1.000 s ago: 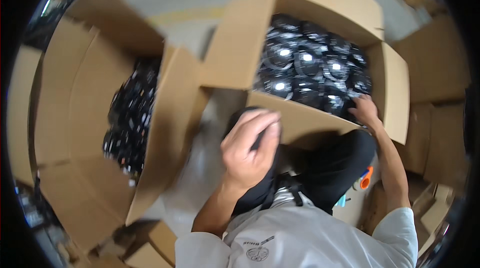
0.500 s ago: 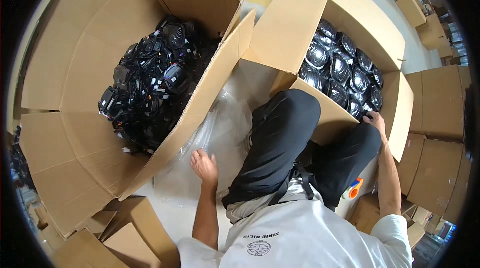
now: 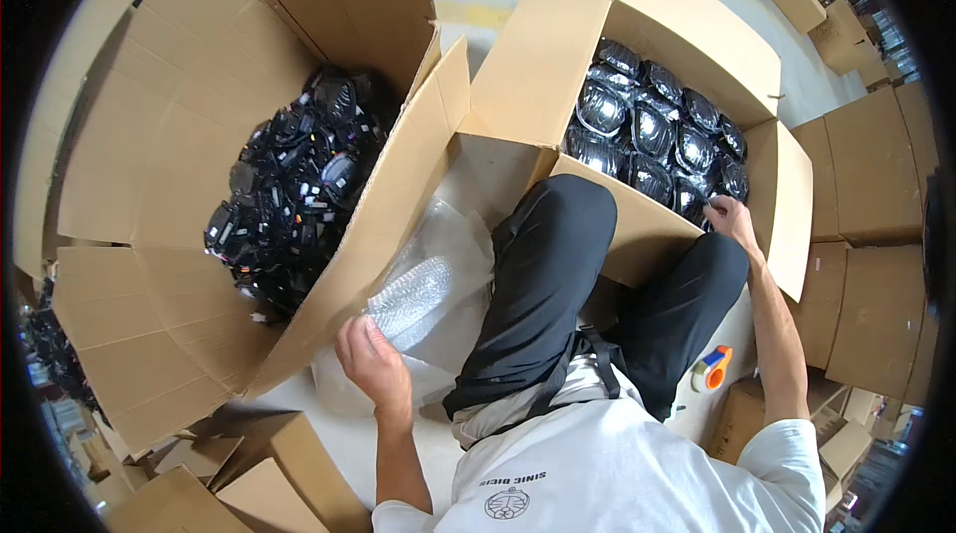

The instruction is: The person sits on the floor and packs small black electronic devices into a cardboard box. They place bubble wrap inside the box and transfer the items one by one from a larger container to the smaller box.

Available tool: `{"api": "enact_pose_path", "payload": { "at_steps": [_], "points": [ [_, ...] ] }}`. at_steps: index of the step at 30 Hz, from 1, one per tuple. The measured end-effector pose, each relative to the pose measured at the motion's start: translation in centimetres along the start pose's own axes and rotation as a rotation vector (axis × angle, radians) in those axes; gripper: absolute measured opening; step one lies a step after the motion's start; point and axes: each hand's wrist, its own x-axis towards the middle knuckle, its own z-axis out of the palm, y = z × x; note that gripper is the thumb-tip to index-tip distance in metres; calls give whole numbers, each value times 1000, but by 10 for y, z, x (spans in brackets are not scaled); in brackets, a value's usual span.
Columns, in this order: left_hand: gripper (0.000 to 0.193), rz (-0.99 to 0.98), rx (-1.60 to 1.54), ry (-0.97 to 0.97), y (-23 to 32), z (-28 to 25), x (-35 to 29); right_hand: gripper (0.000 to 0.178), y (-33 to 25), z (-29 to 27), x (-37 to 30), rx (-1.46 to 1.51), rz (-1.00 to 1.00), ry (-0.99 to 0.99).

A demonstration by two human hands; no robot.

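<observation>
My left hand (image 3: 374, 362) is closed, pinching the edge of a clear bubble-wrap sheet (image 3: 416, 296) beside the large carton on the left. More clear plastic wrap (image 3: 453, 224) lies on the floor under that sheet. On the right, my right hand (image 3: 733, 218) reaches to the near right corner of an open carton (image 3: 637, 214). Its fingers are bent together at the shiny, film-wrapped rounded black parts (image 3: 652, 129) packed there in rows. What the fingertips pinch, if anything, is too small to name.
A tall open carton (image 3: 169, 135) at left holds a heap of loose black parts (image 3: 294, 200) with cables and connectors. An orange tape dispenser (image 3: 714, 371) lies right of my legs. Stacked closed cartons (image 3: 876, 304) stand at far right; open cartons (image 3: 284, 478) sit at lower left.
My left hand has moved slightly left and down, and now grips bubble wrap that stretches up from it. My right hand has shifted a little left and up at the carton corner.
</observation>
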Motion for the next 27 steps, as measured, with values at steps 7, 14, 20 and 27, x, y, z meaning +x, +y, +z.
{"api": "enact_pose_path", "payload": {
  "at_steps": [7, 14, 20, 27],
  "points": [
    [5, 221, -458, -304, 114, -68, 76, 53, -258, -104, -23, 486, -682, -200],
    [15, 634, -582, -734, 249, -105, 145, 58, -374, -124, -29, 777, -1184, -564],
    [16, 951, -116, -562, 293, -71, 195, 14, -295, -166, 0, 375, -1034, -337],
    [11, 1042, 208, -490, 343, 40, 298, 13, -187, -232, 96, -209, -629, 115]
  ]
}}
